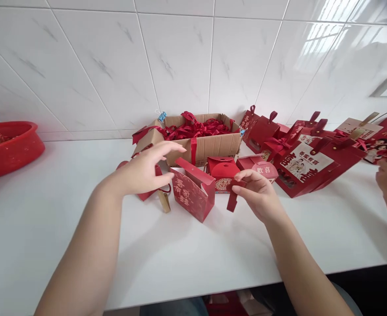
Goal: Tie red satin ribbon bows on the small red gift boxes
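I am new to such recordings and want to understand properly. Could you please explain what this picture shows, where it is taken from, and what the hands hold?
There is no machine here: a person works bare-handed, and a camera worn on the head looks forward and down. The right hand pinches a dark red strip. The left hand is open beside a red box with pale lettering; I cannot tell whether its thumb touches it. On the white table, farther back, stand a cardboard box of red ribbons and, to the right, red gift bags. A red basin is at the far left; another person's hand shows at the right edge.
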`<move>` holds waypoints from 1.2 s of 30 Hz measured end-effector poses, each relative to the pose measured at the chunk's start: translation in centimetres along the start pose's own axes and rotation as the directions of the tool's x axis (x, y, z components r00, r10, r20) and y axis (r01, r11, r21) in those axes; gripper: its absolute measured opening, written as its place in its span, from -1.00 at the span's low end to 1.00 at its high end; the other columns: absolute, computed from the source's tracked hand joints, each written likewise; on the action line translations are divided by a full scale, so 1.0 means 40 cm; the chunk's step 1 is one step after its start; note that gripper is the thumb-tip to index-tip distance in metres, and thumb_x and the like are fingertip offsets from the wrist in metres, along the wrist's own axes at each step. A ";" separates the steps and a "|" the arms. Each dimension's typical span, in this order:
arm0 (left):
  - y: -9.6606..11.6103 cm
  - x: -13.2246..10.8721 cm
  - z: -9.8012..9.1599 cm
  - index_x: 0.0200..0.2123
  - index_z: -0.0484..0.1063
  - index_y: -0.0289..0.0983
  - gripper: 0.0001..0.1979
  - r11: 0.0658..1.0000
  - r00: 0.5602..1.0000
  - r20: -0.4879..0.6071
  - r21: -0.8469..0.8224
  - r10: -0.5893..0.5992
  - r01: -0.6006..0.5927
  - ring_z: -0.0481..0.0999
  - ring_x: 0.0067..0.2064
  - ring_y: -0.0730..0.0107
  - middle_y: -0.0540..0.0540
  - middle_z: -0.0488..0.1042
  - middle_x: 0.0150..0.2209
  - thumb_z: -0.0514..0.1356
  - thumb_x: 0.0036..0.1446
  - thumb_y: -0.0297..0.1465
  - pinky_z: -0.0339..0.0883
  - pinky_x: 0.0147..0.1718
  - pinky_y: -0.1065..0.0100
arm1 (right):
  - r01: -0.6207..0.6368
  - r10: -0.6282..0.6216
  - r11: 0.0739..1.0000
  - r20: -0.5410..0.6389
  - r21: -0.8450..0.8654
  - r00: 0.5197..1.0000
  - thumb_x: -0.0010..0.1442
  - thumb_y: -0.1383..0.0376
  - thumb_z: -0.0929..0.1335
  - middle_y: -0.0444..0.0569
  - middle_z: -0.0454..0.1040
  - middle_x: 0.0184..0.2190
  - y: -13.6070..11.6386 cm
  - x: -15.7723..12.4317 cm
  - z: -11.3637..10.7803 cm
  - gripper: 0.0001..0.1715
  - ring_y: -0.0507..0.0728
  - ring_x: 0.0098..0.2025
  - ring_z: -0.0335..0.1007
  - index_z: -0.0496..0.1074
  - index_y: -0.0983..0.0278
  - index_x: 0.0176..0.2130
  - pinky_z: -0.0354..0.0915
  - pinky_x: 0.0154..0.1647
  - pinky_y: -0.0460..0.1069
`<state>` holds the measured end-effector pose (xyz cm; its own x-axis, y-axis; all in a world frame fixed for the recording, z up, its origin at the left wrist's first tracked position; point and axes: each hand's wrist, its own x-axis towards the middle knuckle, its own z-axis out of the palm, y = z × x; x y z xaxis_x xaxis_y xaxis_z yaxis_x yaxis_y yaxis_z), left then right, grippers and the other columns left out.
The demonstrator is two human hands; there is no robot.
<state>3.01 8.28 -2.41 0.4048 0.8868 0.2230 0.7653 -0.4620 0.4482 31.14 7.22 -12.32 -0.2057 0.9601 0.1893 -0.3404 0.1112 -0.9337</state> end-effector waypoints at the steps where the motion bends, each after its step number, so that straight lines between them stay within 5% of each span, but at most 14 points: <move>1: -0.006 0.007 0.011 0.16 0.27 -0.03 -0.44 0.999 0.997 0.069 -0.013 -0.036 0.037 0.40 0.09 0.16 -0.02 0.31 0.19 0.18 0.04 -0.25 0.36 0.02 0.22 | -0.035 0.034 0.995 -0.008 -0.097 0.999 -0.01 0.28 0.51 -0.15 0.44 -0.40 0.001 -0.001 0.002 -0.76 0.02 -0.38 0.40 0.43 0.18 -0.33 0.38 -0.43 -0.06; 6: -0.024 0.038 0.043 0.10 0.34 -0.07 -0.45 0.992 0.974 0.208 -0.068 -0.089 0.105 0.46 0.00 0.18 -0.03 0.42 0.09 0.25 0.02 -0.13 0.38 -0.08 0.25 | -0.091 0.088 0.870 -0.029 -0.485 0.996 0.04 0.27 0.45 -0.03 0.52 -0.28 0.017 0.001 0.009 -0.79 0.08 -0.37 0.43 0.42 0.24 -0.28 0.39 -0.36 0.03; 9: -0.020 0.042 0.041 -0.09 0.45 -0.11 -0.55 0.991 0.968 0.221 -0.036 -0.121 0.132 0.50 -0.17 0.24 -0.01 0.51 -0.09 0.28 -0.03 -0.05 0.37 -0.24 0.29 | -0.062 0.139 0.706 0.052 -0.706 0.989 0.09 0.41 0.36 -0.06 0.50 -0.30 0.028 0.004 0.004 -0.82 0.04 -0.44 0.39 0.44 0.23 -0.24 0.35 -0.38 0.01; 14: -0.002 0.039 0.044 -0.24 0.50 -0.16 -0.60 0.992 0.964 0.248 -0.067 -0.091 0.110 0.47 -0.28 0.33 0.01 0.50 -0.20 0.27 -0.04 -0.01 0.31 -0.36 0.36 | 0.031 0.262 0.418 0.153 -0.908 0.953 0.00 0.55 0.31 -0.01 0.44 -0.23 0.044 0.003 -0.010 -0.57 0.09 -0.33 0.39 0.48 0.22 -0.15 0.36 -0.27 0.03; 18: 0.010 0.042 0.060 -0.26 0.48 -0.18 -0.63 0.995 0.971 0.229 -0.060 -0.066 0.082 0.43 -0.34 0.40 0.01 0.49 -0.21 0.27 -0.02 -0.05 0.28 -0.41 0.38 | 0.017 0.264 0.488 0.166 -0.873 0.950 0.00 0.32 0.46 0.03 0.41 -0.14 0.025 0.004 -0.023 -0.60 0.12 -0.30 0.40 0.46 0.21 -0.11 0.38 -0.26 0.06; 21: 0.027 0.043 0.070 -0.26 0.47 -0.17 -0.65 0.998 0.977 0.209 -0.042 -0.035 0.044 0.43 -0.33 0.39 0.01 0.49 -0.23 0.25 0.00 -0.04 0.28 -0.41 0.38 | 0.045 0.127 0.650 0.167 -0.759 0.978 -0.05 0.11 0.51 0.03 0.44 -0.12 0.004 0.006 -0.029 -0.47 0.20 -0.14 0.42 0.40 0.19 -0.10 0.38 -0.15 0.10; 26: 0.053 0.032 0.058 -0.09 0.44 -0.08 -0.52 0.994 0.960 0.277 -0.083 -0.042 0.067 0.51 -0.19 0.26 -0.01 0.50 -0.13 0.33 -0.09 -0.06 0.38 -0.35 0.36 | 0.141 -0.099 0.895 0.120 -0.422 0.988 0.10 0.15 0.45 -0.04 0.42 -0.13 0.001 0.004 -0.014 -0.67 0.09 -0.18 0.40 0.25 0.19 -0.27 0.35 -0.25 -0.01; 31: 0.039 0.016 0.020 -0.03 0.41 -0.09 -0.58 0.961 0.924 0.382 -0.267 0.031 0.078 0.49 0.03 0.27 -0.03 0.48 0.03 0.31 -0.01 -0.24 0.42 -0.06 0.32 | 0.201 -0.149 0.925 0.179 -0.322 0.972 0.13 0.23 0.44 -0.09 0.38 -0.25 0.011 0.000 0.002 -0.73 0.04 -0.25 0.34 0.25 0.21 -0.35 0.31 -0.25 -0.03; 36: 0.029 0.017 0.025 -0.17 0.49 -0.17 -0.74 0.949 0.948 0.312 -0.275 -0.065 0.156 0.56 -0.30 0.34 -0.05 0.57 -0.28 0.19 0.12 -0.19 0.48 -0.37 0.37 | 0.185 -0.166 0.921 0.083 -0.343 0.983 0.05 0.25 0.49 -0.12 0.36 -0.26 0.013 -0.003 0.009 -0.59 0.06 -0.24 0.34 0.22 0.14 -0.22 0.33 -0.22 -0.02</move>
<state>4.68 8.34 -2.58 0.4900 0.8673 -0.0881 0.6512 -0.2970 0.6983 30.66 7.09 -12.70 -0.2217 0.9037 0.3663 -0.0365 0.3677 -0.9292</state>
